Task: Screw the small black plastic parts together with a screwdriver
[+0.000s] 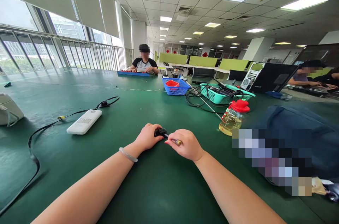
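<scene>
My left hand (148, 137) is closed around a small black part (160, 132) on the green table (169, 188); its exact kind is too small to tell. In my right hand (188, 143) is a screwdriver (178, 142) with a yellowish, see-through handle. Its thin metal shaft points left, and the tip meets the black part or lies right beside it. My fingers hide much of both things. A pale bangle circles my left wrist.
A white power bank (84, 121) and a black cable (34, 153) lie to the left. Ahead stand a blue basket (176, 90), a green basket (215, 97) of cables and a red-lidded bottle (234, 118). A dark bag (291, 121) lies right. Another person (144, 62) sits across the table.
</scene>
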